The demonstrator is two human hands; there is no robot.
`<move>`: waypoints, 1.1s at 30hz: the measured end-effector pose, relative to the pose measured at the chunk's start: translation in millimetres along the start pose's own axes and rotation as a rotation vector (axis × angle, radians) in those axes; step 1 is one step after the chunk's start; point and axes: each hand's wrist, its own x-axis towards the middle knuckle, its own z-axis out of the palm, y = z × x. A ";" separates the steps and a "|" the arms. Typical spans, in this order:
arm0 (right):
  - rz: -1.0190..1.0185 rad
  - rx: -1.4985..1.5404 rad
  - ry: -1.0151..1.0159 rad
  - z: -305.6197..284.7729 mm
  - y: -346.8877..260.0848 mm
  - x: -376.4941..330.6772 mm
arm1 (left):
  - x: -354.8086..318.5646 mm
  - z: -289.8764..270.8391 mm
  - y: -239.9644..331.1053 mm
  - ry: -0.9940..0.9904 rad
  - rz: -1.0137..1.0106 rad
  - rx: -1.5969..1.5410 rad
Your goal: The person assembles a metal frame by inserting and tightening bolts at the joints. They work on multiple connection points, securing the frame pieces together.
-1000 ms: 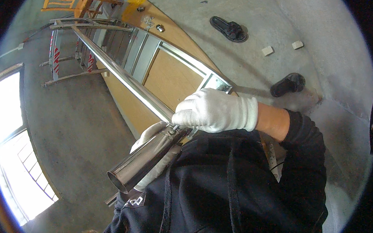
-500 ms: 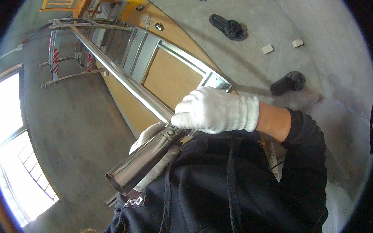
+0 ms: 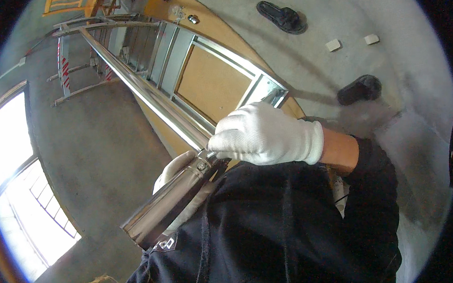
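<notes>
Above a grey floor [image 3: 104,135], our left hand [image 3: 171,170] wraps the wide tube [image 3: 164,205] before us; our right hand [image 3: 262,135] curls at its far end, hold hidden; the screwed band [image 3: 196,171] is on, tightness unclear.

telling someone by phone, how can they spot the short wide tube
Start at the black hoodie filling the lower middle, then find the white-gloved left hand at its upper left. The tube slants down to the left across that hand. Unlike the long, slim pole above it, it is short and wide, with a small round fastener near its upper end.
</notes>
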 end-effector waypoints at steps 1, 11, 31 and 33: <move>0.001 0.028 0.023 0.8 -1.3 0.9 | 0.5 -2.2 0.1 -0.010 0.010 0.005; -0.042 0.014 -0.014 3.3 -6.9 11.6 | 1.6 4.5 15.2 0.128 -0.062 0.058; -0.305 -0.157 -0.303 -17.7 -1.0 50.8 | 9.3 -4.2 12.1 0.018 -0.156 -0.006; -0.227 -0.130 -0.369 -19.0 -6.6 51.6 | 4.8 -3.1 13.9 0.043 -0.154 0.024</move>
